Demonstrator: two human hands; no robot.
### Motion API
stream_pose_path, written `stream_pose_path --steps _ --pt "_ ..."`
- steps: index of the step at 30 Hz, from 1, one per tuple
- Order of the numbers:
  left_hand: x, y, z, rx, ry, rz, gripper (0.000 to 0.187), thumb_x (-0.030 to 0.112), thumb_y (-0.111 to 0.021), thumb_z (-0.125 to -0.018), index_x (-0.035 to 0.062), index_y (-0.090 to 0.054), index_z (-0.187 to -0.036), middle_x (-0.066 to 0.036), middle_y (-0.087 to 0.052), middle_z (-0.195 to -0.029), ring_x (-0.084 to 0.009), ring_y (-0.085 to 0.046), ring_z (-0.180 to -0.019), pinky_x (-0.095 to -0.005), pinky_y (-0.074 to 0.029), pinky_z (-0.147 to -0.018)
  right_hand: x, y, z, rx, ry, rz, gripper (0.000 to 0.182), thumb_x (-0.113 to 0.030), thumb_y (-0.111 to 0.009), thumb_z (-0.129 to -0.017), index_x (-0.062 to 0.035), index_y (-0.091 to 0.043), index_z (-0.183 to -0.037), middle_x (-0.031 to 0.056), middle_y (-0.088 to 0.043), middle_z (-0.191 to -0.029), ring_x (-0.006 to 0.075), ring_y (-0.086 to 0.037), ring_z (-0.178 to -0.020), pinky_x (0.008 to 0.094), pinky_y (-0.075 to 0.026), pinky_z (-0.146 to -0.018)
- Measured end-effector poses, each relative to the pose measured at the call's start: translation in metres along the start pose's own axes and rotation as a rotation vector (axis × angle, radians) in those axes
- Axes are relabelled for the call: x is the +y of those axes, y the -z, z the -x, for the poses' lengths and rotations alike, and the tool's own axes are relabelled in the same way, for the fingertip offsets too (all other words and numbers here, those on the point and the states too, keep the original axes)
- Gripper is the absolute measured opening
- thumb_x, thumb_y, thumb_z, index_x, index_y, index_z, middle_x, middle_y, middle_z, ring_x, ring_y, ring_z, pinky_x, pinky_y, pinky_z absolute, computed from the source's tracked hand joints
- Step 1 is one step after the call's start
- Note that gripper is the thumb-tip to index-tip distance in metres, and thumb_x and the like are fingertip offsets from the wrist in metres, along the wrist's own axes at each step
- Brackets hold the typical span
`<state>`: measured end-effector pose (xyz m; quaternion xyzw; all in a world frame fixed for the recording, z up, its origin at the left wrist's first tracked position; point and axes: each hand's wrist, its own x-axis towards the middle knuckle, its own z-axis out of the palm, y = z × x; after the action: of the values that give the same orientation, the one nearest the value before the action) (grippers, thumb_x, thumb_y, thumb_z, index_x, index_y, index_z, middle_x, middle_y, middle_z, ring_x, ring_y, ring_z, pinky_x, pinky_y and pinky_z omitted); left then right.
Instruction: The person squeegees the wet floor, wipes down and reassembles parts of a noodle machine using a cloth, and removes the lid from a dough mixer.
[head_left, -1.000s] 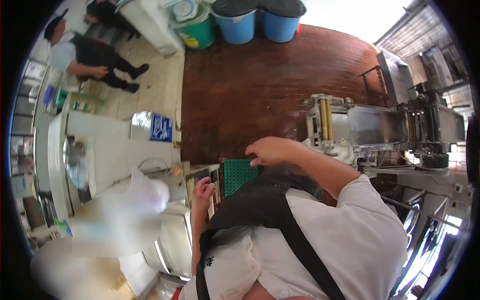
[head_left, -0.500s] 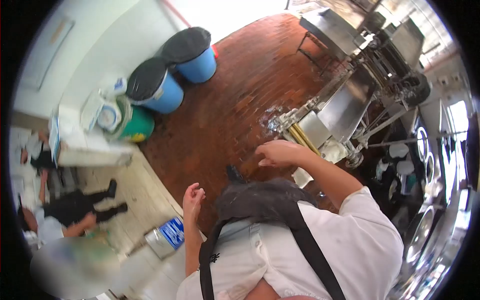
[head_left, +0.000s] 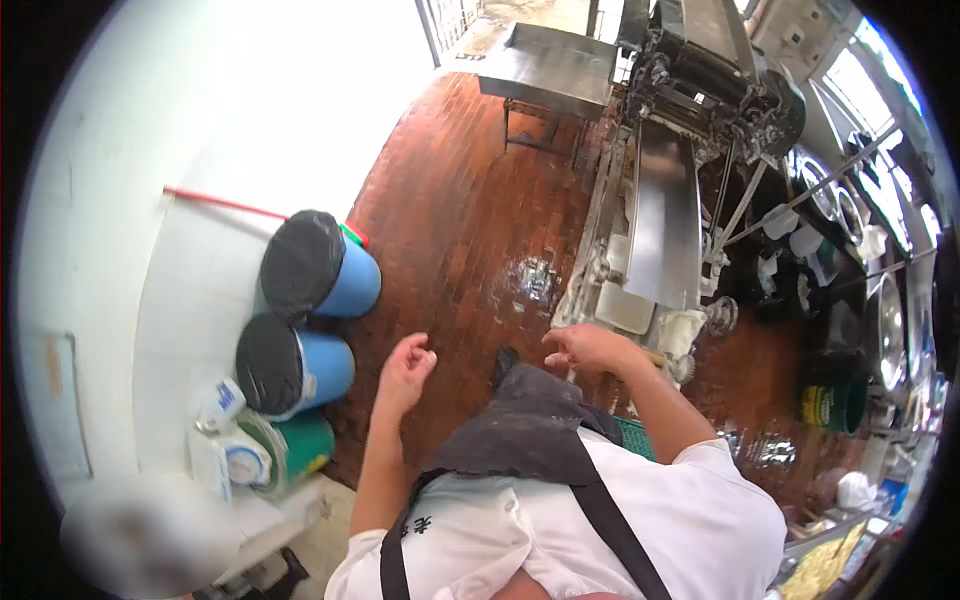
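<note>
My left hand [head_left: 405, 374] hangs in the air over the brick floor, its fingers loosely bent and a little apart, with nothing in it. My right hand [head_left: 588, 350] is held out in front of the dark apron [head_left: 500, 420], palm down, fingers slightly curled and holding nothing I can see. Beyond the right hand stands a long machine with a metal bed [head_left: 665, 220]; a pale block-like tray [head_left: 625, 307] and a whitish cloth [head_left: 680, 330] are at its near end. The hand looks apart from them.
Two blue bins [head_left: 350, 282] with black covers and a green bin [head_left: 308, 447] stand along the left wall. A small dial scale [head_left: 247, 465] is beside them. A metal table [head_left: 548, 68] is at the back. The red brick floor [head_left: 450, 220] has wet patches. A green bucket [head_left: 835, 405] is at right.
My view has turned left and moved along the floor. The machine now stands more upright in view, and the co-worker at left is mostly out of sight. Both hands stay without anything in them.
</note>
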<state>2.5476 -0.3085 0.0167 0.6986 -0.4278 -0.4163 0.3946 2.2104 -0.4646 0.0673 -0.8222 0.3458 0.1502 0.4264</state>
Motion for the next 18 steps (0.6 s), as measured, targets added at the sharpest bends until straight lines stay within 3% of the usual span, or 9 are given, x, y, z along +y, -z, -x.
stream_pose_path --steps 3,4,6,13,17,18 --pt "-0.03 0.014 -0.045 -0.131 0.1 -0.065 0.041 0.019 -0.072 -0.092 0.0016 -0.06 -0.128 -0.002 -0.065 -0.088 -0.0099 -0.061 -0.082 -0.0274 -0.051 -0.078 0.001 0.037 -0.056 0.104 0.032 0.009 0.052 -0.041 -0.065 -0.095 -0.0072 -0.058 -0.133 0.0194 -0.067 -0.121 0.0374 -0.063 -0.113 0.0467 -0.05 -0.094" --pt "-0.024 0.026 -0.062 -0.159 0.141 -0.097 0.042 0.02 -0.072 -0.092 0.0017 -0.06 -0.128 -0.003 -0.066 -0.089 -0.0109 -0.062 -0.083 -0.0282 -0.051 -0.079 -0.008 0.06 -0.07 0.072 0.051 -0.026 0.052 -0.039 -0.065 -0.095 -0.004 -0.058 -0.132 0.02 -0.064 -0.126 0.0376 -0.058 -0.121 0.0482 -0.047 -0.1" --pt "-0.008 0.043 -0.088 -0.216 0.232 -0.133 0.045 0.022 -0.073 -0.091 0.0019 -0.06 -0.129 -0.005 -0.068 -0.091 -0.0128 -0.064 -0.084 -0.0299 -0.052 -0.08 -0.016 0.087 -0.106 0.072 0.118 0.014 0.053 -0.039 -0.065 -0.094 -0.004 -0.057 -0.133 0.0203 -0.063 -0.127 0.038 -0.058 -0.12 0.0481 -0.047 -0.1" --pt "-0.036 0.106 -0.259 -0.146 0.204 -0.181 0.046 0.023 -0.073 -0.091 0.0012 -0.06 -0.129 -0.007 -0.069 -0.09 -0.0144 -0.066 -0.082 -0.0304 -0.053 -0.079 -0.044 0.192 -0.219 0.091 0.205 -0.06 0.052 -0.039 -0.067 -0.093 -0.0038 -0.059 -0.13 0.0205 -0.065 -0.122 0.0384 -0.06 -0.117 0.0465 -0.048 -0.098" --pt "0.007 0.12 -0.395 -0.192 0.132 -0.156 0.045 0.022 -0.074 -0.09 0.0011 -0.061 -0.127 -0.007 -0.069 -0.089 -0.0139 -0.065 -0.082 -0.0299 -0.053 -0.079 -0.013 0.239 -0.272 0.158 0.082 -0.047 0.052 -0.039 -0.067 -0.093 -0.0031 -0.059 -0.13 0.0188 -0.067 -0.115 0.0373 -0.063 -0.11 0.0455 -0.05 -0.094" --pt "0.02 0.118 -0.435 -0.22 0.084 -0.153 0.045 0.021 -0.074 -0.09 0.0011 -0.061 -0.127 -0.007 -0.069 -0.089 -0.014 -0.066 -0.082 -0.03 -0.054 -0.079 0.011 0.237 -0.285 0.294 0.075 -0.012 0.05 -0.038 -0.067 -0.094 -0.0038 -0.059 -0.131 0.0158 -0.068 -0.108 0.0357 -0.065 -0.102 0.044 -0.051 -0.089"
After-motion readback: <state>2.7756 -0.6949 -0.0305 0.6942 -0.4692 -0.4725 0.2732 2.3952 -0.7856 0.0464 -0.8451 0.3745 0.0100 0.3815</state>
